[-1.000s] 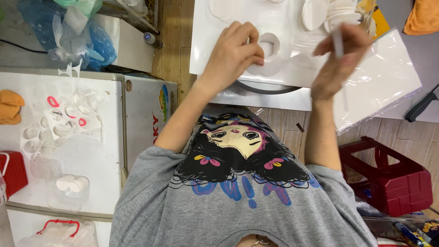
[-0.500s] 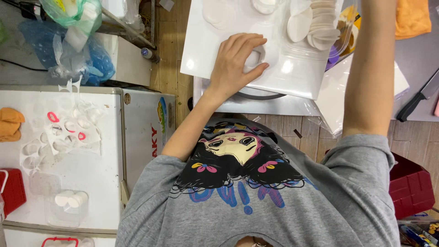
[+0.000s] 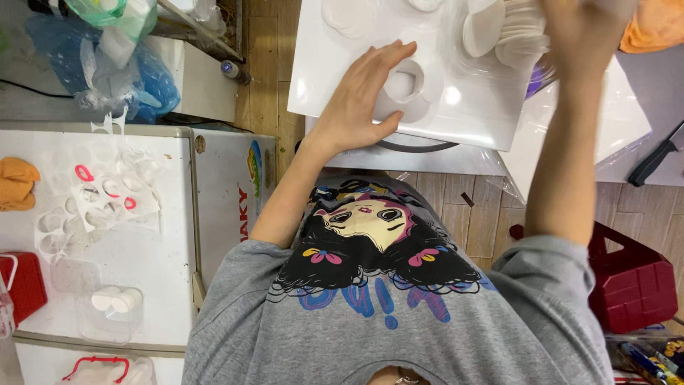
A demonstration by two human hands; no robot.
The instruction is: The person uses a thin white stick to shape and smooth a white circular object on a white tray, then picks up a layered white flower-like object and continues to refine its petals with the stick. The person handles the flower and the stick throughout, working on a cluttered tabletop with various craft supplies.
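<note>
My left hand (image 3: pixel 354 96) lies on a glossy white sheet (image 3: pixel 463 114) on the table. Its fingers and thumb curl around a white ring-shaped piece (image 3: pixel 407 84) and press it onto the sheet. My right hand (image 3: pixel 581 28) is raised at the top right edge, blurred and partly cut off, above a stack of white round discs (image 3: pixel 513 36). I cannot make out whether it holds anything. My grey printed shirt fills the bottom of the view.
A black-handled knife (image 3: pixel 652 164) lies at the right edge, with an orange cloth (image 3: pixel 655 25) above it. A red crate (image 3: pixel 630 281) sits on the wooden floor. A white cabinet (image 3: pixel 160 242) at left carries plastic cut-outs (image 3: pixel 100 192) and a clear tub (image 3: pixel 110 310).
My right hand, which held a thin white stick beside the ring, has lifted up to the top edge of view. My left hand stays on the ring.
</note>
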